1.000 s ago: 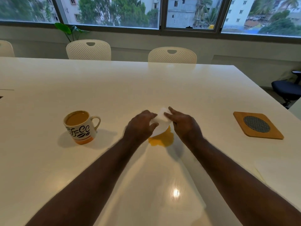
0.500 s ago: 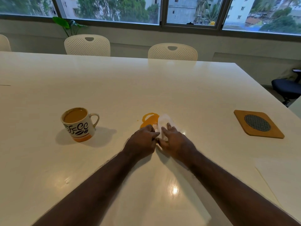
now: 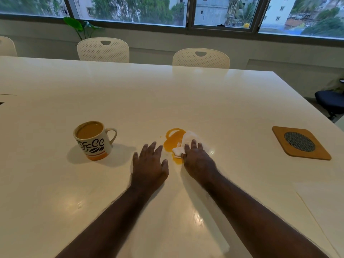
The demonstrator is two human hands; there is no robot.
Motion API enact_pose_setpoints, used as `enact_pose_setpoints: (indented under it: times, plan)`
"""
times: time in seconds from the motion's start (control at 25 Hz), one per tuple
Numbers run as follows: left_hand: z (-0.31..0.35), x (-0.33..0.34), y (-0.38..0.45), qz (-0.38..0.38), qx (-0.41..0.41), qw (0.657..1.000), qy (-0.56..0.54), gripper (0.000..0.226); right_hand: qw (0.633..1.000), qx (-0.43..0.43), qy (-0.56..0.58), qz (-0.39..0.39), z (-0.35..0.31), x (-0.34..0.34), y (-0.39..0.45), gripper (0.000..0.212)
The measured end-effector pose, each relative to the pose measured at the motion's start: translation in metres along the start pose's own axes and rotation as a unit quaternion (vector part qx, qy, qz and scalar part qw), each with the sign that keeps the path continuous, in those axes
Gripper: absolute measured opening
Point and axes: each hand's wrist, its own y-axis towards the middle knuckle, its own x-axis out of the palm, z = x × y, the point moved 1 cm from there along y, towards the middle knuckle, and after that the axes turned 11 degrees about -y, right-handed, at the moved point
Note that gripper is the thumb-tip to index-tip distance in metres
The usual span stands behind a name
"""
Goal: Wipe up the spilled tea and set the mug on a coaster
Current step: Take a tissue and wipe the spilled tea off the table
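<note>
An orange tea puddle (image 3: 173, 141) lies in the middle of the white table (image 3: 167, 94). A white tissue (image 3: 188, 140) rests on the puddle's right side, and my right hand (image 3: 197, 161) presses flat on it with the fingers on top. My left hand (image 3: 149, 166) lies flat and open on the table just left of the puddle, holding nothing. A cream mug (image 3: 93, 140) with dark lettering and an orange base stands to the left, full of tea, handle to the right. A wooden coaster (image 3: 300, 143) with a dark round insert lies at the right.
Two white perforated chairs (image 3: 103, 50) (image 3: 201, 57) stand behind the table's far edge. A dark office chair (image 3: 329, 101) is past the right edge. A white sheet (image 3: 323, 202) lies at the near right. A plant (image 3: 80, 27) stands by the windows.
Both hands were bunched on the tissue. My left hand has let go and spread flat to the left. My right hand keeps the tissue on the puddle's right side.
</note>
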Motion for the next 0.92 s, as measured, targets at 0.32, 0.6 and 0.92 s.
enact_pose_setpoints:
  times: [0.32, 0.6, 0.92]
  plan:
    - [-0.027, 0.005, -0.024, -0.024, -0.066, 0.992, 0.102, 0.074, 1.0, 0.022, 0.001, -0.001, 0.005, -0.008, 0.039, 0.057]
    - [-0.027, 0.009, -0.025, -0.018, -0.066, 0.991, 0.115, 0.075, 0.999, 0.023, 0.025, -0.014, -0.012, -0.015, 0.078, 0.06]
    - [-0.028, 0.009, -0.025, -0.005, -0.063, 0.992, 0.112, 0.074, 0.998, 0.032, 0.039, 0.027, 0.003, -0.006, 0.067, 0.057]
